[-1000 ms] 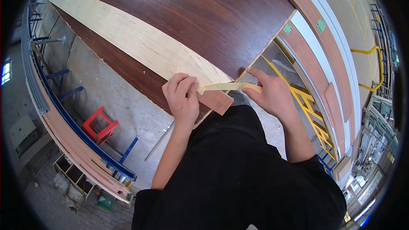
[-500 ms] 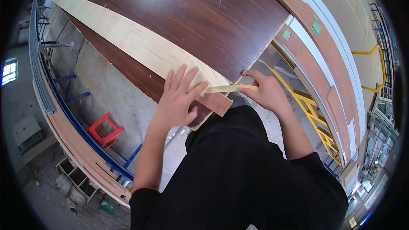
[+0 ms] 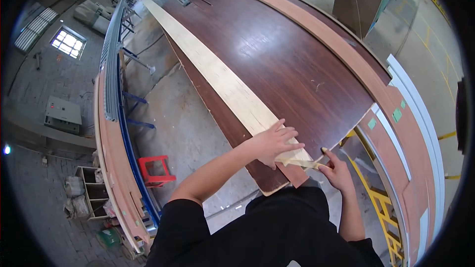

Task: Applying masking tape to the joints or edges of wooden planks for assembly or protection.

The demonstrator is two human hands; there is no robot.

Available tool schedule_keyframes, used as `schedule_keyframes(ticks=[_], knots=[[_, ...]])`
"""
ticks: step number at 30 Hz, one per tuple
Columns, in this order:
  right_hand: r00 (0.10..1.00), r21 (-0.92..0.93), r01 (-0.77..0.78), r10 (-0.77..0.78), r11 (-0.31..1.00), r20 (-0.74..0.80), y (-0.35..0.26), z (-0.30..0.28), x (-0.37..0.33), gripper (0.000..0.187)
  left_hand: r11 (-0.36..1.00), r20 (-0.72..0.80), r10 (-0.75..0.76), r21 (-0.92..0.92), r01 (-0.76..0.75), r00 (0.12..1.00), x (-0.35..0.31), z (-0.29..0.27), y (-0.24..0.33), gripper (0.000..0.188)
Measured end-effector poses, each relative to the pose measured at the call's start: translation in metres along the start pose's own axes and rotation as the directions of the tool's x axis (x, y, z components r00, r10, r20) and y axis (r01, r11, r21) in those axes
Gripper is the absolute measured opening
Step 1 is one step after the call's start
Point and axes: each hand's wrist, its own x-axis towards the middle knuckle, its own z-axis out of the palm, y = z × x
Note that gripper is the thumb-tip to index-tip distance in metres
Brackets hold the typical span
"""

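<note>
A long pale wooden strip (image 3: 217, 74) lies along the left side of a dark brown glossy panel (image 3: 277, 64). Its near end is under my left hand (image 3: 278, 142), which lies flat on it with fingers spread. A reddish-brown piece of wood (image 3: 295, 175) juts out from under that end. Across the end runs a narrow, pale yellowish tape-like strip (image 3: 302, 162). My right hand (image 3: 337, 172), at the panel's near right corner, pinches this strip's right end between thumb and fingers. Part of the strip's left end is hidden by my left hand.
Pinkish-brown boards and a white one (image 3: 420, 104) are stacked at right, above a yellow metal frame (image 3: 378, 198). At left stand a red plastic stool (image 3: 156, 170) and a rack with a blue rail (image 3: 129, 153). A grey box (image 3: 63, 113) is farther left.
The view has tilted up, showing more of the panel's far end. My left hand has turned, its forearm now slanting in from the left. My right hand still pinches the pale tape-like strip.
</note>
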Motion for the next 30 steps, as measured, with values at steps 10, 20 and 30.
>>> schedule_keyframes(ticks=[10, 20, 30], knots=[[0.999, 0.259, 0.019, -0.031, 0.966, 0.044, 0.021, 0.007, -0.002, 0.057, 0.989, 0.096, 0.145, 0.005, -0.146, 0.985, 0.007, -0.016, -0.004, 0.091], [0.999, 0.408, -0.032, 0.039, 0.912, -0.010, 0.034, 0.032, -0.020, 0.055, 0.986, 0.198, 0.140, 0.067, -0.156, 0.970, 0.004, -0.018, 0.004, 0.094], [0.998, 0.241, 0.057, -0.057, 0.969, -0.007, 0.018, 0.052, -0.038, 0.060, 0.993, 0.064, 0.112, -0.047, -0.109, 0.992, -0.036, 0.005, 0.023, 0.096]])
